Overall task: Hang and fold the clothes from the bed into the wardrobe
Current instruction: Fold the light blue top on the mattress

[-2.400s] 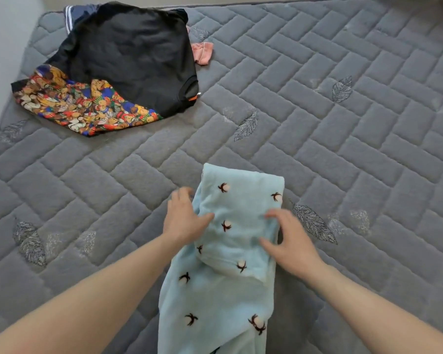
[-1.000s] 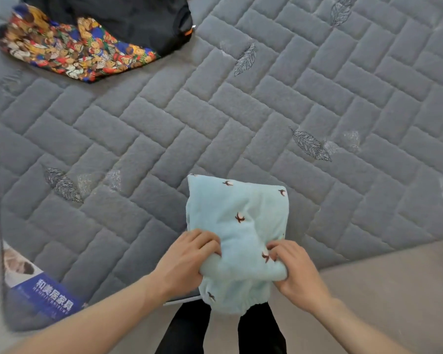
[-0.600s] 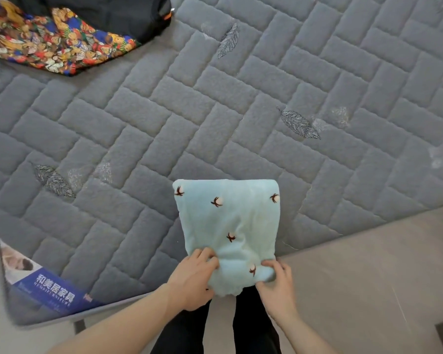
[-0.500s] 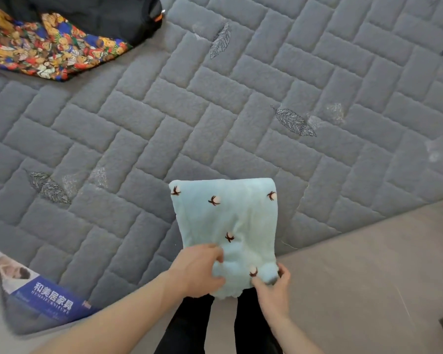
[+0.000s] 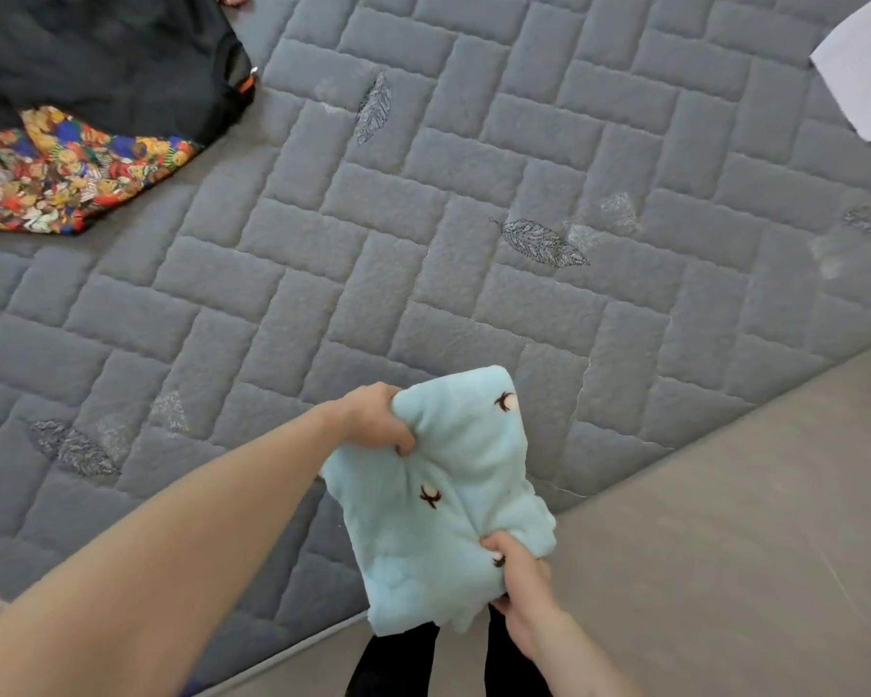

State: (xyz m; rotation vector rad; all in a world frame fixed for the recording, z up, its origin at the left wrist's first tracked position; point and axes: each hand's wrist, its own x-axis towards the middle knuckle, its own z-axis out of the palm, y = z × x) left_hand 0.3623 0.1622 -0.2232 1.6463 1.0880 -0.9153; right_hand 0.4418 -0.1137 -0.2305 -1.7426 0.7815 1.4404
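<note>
Folded garment: a pale blue fleece piece (image 5: 448, 500) with small dark motifs, folded into a thick packet, sits at lower centre of the frame, over the near edge of the grey quilted mattress (image 5: 423, 254) and seemingly lifted clear of it.
Left hand: the left hand (image 5: 380, 420) has its fingers curled into the packet's upper left corner, bunching the fleece there.
Right hand: the right hand (image 5: 519, 576) pinches the lower right edge, thumb on top and fingers underneath.
Step in hand: judged to be lifting the finished fold off the bed for the wardrobe, which is not in view.
Risk, unfolding: only two opposite corners are held, so the unsupported middle and the loose lower left layers could sag and open the fold.
Risk, slipping: plush fabric compresses; a light pinch on the right could let inner layers slide out.
Risk, creasing: the left hand's bunching may leave the packet lopsided once set down.
Left on the bed: a black garment (image 5: 101, 57) and a multicoloured patterned one (image 5: 61, 178) at upper left, a white sheet (image 5: 861, 67) at upper right.
</note>
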